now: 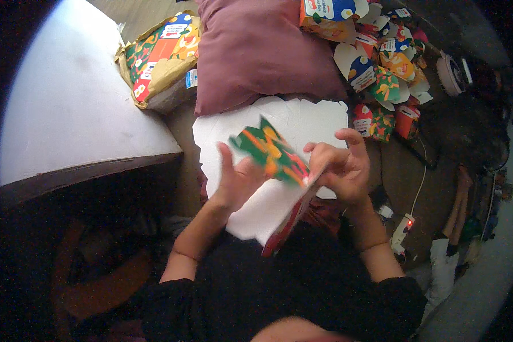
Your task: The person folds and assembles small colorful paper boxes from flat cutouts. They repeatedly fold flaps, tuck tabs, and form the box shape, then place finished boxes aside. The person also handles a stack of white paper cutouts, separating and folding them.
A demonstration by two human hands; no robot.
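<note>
A printed cardboard carton (pixel 273 154), green with orange and red shapes, is held partly folded over my lap; it is slightly blurred. My right hand (pixel 345 171) pinches its right edge between thumb and fingers, with the other fingers raised. My left hand (pixel 236 182) is at its left side, thumb up and apart, fingers stretched towards the card; their tips are partly hidden by it. A panel with a red edge (pixel 285 228) slants down from my right hand towards my body. Below the carton lies a white board (pixel 216 134) with a jagged outline.
A maroon pillow (pixel 262 54) lies beyond the board. Many folded printed cartons (pixel 382 85) are heaped at the far right. A torn brown package (pixel 159 54) of flat printed cartons lies far left, beside a white tabletop (pixel 85 97). A lit power strip (pixel 403 231) with its cable is at right.
</note>
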